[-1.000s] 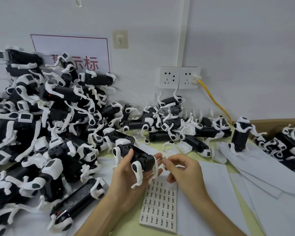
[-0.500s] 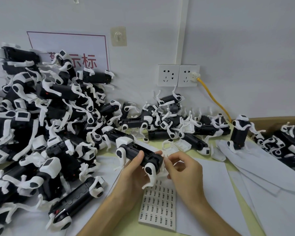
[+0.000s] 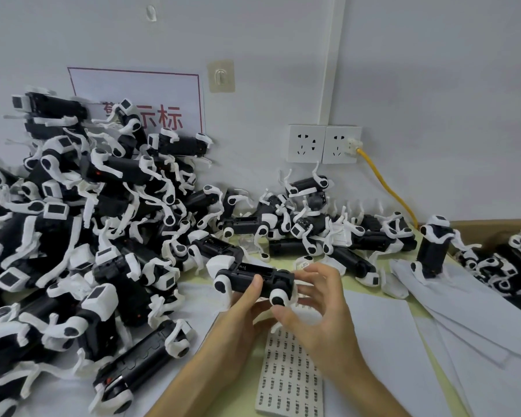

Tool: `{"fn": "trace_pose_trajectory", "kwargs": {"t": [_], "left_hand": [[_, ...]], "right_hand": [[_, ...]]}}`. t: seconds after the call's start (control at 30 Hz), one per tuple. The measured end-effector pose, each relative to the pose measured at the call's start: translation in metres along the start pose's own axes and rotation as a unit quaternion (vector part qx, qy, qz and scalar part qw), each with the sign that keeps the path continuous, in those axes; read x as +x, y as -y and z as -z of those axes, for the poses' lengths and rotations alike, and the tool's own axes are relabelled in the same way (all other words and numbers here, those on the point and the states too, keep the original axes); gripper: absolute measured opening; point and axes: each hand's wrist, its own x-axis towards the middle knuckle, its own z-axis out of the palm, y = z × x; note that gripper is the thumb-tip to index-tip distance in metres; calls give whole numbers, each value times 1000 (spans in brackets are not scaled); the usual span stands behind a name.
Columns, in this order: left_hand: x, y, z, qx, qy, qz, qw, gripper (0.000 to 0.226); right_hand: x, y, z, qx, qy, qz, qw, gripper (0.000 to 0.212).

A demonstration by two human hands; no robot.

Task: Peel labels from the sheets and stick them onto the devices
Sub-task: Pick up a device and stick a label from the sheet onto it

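Observation:
My left hand (image 3: 241,311) grips a black device with white joints (image 3: 253,279) from below, thumb on its side, holding it level above the table. My right hand (image 3: 319,308) is at the device's right end, fingers spread around it and touching the white end cap. A small label is not visible on the fingertips. A stack of label sheets (image 3: 289,377) printed with rows of small labels lies on the table under both hands.
A big heap of black-and-white devices (image 3: 73,236) fills the left side and runs along the wall. One device (image 3: 432,251) stands upright at the right. White backing sheets (image 3: 478,320) lie at the right. A cardboard box (image 3: 494,230) holds more devices. A yellow cable (image 3: 385,182) hangs from the wall socket.
The left hand has turned the device more level and raised it. The right hand has gone from a pinch near the device's end to spread fingers wrapped around that end.

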Motion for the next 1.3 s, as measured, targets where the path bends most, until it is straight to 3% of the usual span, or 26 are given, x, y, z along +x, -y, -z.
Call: {"fn": "trace_pose_trajectory", "kwargs": {"t": [0.13, 0.2, 0.33, 0.4, 0.47, 0.53, 0.6, 0.67, 0.73, 0.8, 0.93, 1.07, 1.2, 1.3], "left_hand": [[-1, -4, -5, -6, -1, 15, 1000, 80], [-1, -4, -8, 6, 15, 26, 1000, 65], [-2, -7, -6, 58, 57, 34, 996, 59], [-3, -10, -4, 122, 105, 11, 987, 47], [-2, -9, -5, 198, 94, -57, 974, 33], [-1, -4, -6, 294, 9, -191, 937, 23], [-1, -4, -5, 394, -80, -342, 849, 21], [0, -5, -2, 500, -117, -428, 743, 49], [1, -8, 2, 555, -104, -409, 717, 76], [1, -9, 4, 550, -94, -368, 744, 79], [2, -8, 6, 497, -95, -336, 794, 52], [2, -11, -1, 384, -75, -256, 884, 29], [-2, -15, -6, 195, -101, -89, 972, 33], [-1, -16, -6, 17, -87, 14, 996, 40]], "right_hand": [[3, 4, 5, 16, -54, 40, 998, 67], [3, 5, 5, 20, -78, 57, 995, 67], [2, 7, 4, 29, -121, 86, 988, 66], [4, 6, 9, 4, -155, 114, 981, 67], [8, 4, 17, -27, -175, 134, 975, 69], [11, 0, 24, -60, -172, 152, 972, 73], [12, 1, 28, -80, -147, 156, 973, 74], [11, 6, 27, -91, -101, 150, 979, 74], [8, 11, 24, -80, -56, 139, 985, 73], [3, 13, 20, -51, -26, 138, 989, 74], [1, 16, 16, -38, -23, 151, 987, 75], [7, 17, 17, -63, -74, 182, 978, 59], [11, 18, 24, -38, -113, 188, 975, 34], [11, 21, 22, 6, -94, 131, 987, 17]]}}
